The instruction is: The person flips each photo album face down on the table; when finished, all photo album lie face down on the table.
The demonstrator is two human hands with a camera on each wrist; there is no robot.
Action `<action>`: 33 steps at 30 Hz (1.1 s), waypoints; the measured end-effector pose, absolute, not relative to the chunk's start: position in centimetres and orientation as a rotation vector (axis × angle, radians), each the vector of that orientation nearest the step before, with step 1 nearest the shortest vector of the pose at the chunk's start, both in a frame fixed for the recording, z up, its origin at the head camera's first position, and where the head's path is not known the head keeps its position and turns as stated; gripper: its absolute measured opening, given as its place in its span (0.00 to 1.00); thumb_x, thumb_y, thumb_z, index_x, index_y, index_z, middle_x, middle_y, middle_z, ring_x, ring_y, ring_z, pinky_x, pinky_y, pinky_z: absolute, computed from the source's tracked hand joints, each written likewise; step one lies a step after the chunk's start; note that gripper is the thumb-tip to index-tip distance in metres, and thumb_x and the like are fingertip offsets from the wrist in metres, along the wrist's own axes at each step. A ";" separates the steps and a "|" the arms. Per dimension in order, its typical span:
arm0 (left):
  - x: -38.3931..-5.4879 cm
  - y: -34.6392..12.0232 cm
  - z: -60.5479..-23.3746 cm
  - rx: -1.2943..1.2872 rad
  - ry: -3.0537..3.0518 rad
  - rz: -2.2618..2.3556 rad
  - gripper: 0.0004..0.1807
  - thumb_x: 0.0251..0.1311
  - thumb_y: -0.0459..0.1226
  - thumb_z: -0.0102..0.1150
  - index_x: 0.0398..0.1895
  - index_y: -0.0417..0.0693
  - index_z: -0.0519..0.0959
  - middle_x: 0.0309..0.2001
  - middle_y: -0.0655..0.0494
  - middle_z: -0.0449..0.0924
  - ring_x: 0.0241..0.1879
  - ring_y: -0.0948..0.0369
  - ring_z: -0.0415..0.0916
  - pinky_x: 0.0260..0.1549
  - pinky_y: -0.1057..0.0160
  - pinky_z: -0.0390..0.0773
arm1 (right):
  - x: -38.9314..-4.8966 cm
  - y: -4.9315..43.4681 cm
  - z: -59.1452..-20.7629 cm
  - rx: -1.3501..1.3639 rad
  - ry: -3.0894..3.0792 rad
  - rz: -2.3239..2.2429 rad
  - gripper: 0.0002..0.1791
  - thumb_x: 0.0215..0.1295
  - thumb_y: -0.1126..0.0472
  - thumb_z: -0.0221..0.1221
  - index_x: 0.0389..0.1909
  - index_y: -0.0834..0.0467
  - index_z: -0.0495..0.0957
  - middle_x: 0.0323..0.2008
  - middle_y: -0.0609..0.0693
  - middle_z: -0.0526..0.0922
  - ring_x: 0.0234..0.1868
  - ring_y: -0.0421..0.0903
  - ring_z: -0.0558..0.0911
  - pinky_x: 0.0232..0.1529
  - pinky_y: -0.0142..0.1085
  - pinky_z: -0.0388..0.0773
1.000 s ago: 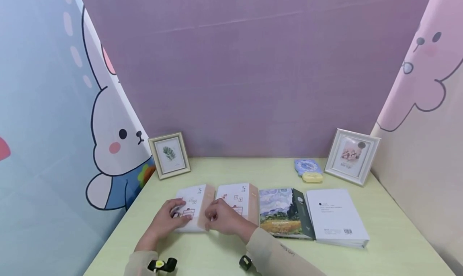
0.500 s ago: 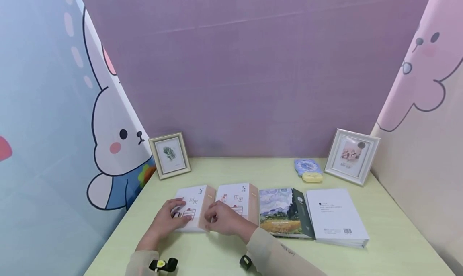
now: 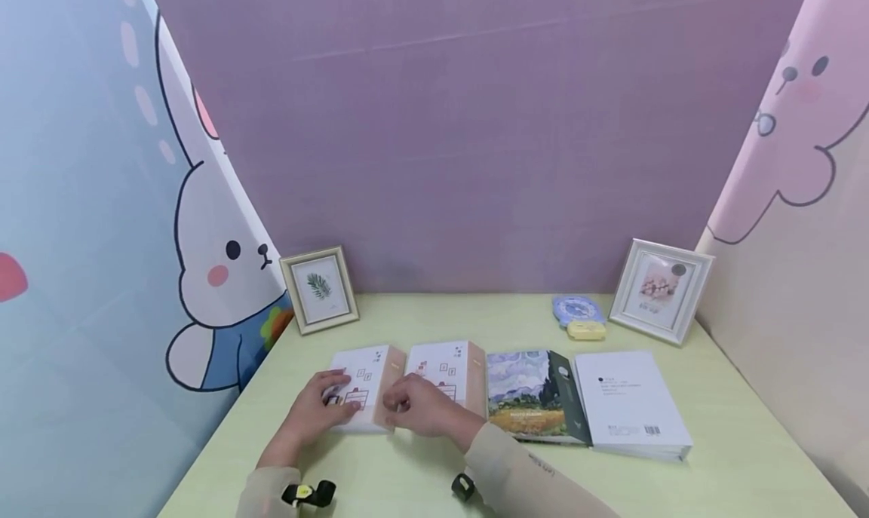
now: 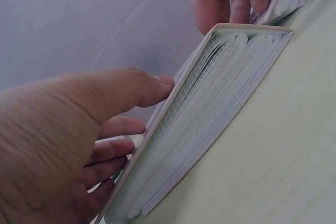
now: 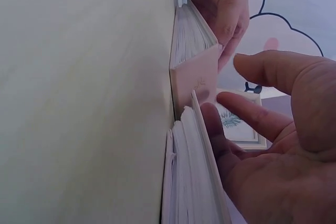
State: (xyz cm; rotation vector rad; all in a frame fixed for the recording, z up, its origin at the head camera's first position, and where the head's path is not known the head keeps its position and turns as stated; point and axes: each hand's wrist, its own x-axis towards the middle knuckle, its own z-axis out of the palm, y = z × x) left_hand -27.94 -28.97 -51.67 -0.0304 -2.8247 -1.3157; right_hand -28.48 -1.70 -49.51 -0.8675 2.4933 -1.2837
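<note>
A white photo album (image 3: 370, 358) with a pink spine lies at the left of a row on the table. My left hand (image 3: 315, 409) rests on its cover, thumb near the front edge; the left wrist view shows the thumb (image 4: 152, 90) on the cover and the page edges (image 4: 205, 114) below. Over the gap beside that album is my right hand (image 3: 424, 406), fingertips right at the spine (image 5: 197, 74). In the right wrist view its thumb (image 5: 273, 69) and index finger stand apart with nothing between them. A matching second album (image 3: 434, 354) lies partly hidden under the right hand.
Farther right lie an album with a landscape painting (image 3: 526, 393) and a white album (image 3: 631, 405). Behind stand a leaf picture frame (image 3: 319, 288) and a white frame (image 3: 655, 292), with a blue round object (image 3: 577, 309) and a yellow one (image 3: 586, 330) between them.
Both hands stay almost where they were on and beside the left album. The albums have not visibly moved; the head view has shifted slightly.
</note>
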 end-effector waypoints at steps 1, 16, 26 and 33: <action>-28.0 -28.9 -51.6 -0.037 -2.824 -1.313 0.34 0.56 0.49 0.79 0.64 0.48 0.81 0.75 0.48 0.65 0.77 0.40 0.57 0.75 0.35 0.58 | -28.6 -1.6 -49.5 -0.861 2.498 -1.293 0.18 0.62 0.60 0.73 0.53 0.53 0.87 0.47 0.43 0.81 0.46 0.41 0.81 0.48 0.32 0.82; -28.2 -27.9 -50.4 -0.129 -2.810 -1.140 0.31 0.62 0.46 0.74 0.66 0.46 0.79 0.70 0.43 0.70 0.68 0.40 0.70 0.67 0.36 0.71 | -29.7 1.6 -48.0 -0.817 2.420 -1.433 0.19 0.66 0.62 0.70 0.57 0.58 0.83 0.55 0.55 0.77 0.55 0.53 0.84 0.49 0.34 0.85; -28.7 -26.4 -49.0 -0.266 -2.693 -1.124 0.23 0.67 0.39 0.69 0.64 0.47 0.80 0.68 0.43 0.74 0.70 0.41 0.68 0.70 0.35 0.66 | -30.0 4.9 -47.3 -0.722 2.486 -1.427 0.18 0.70 0.56 0.68 0.59 0.50 0.83 0.57 0.43 0.78 0.58 0.52 0.81 0.55 0.42 0.84; -29.9 -25.2 -48.6 -0.384 -2.624 -1.063 0.21 0.68 0.35 0.68 0.63 0.46 0.80 0.68 0.44 0.74 0.70 0.42 0.69 0.70 0.36 0.67 | -30.4 8.9 -46.1 -0.716 2.578 -1.391 0.14 0.73 0.54 0.66 0.57 0.45 0.82 0.59 0.41 0.76 0.61 0.54 0.79 0.60 0.48 0.81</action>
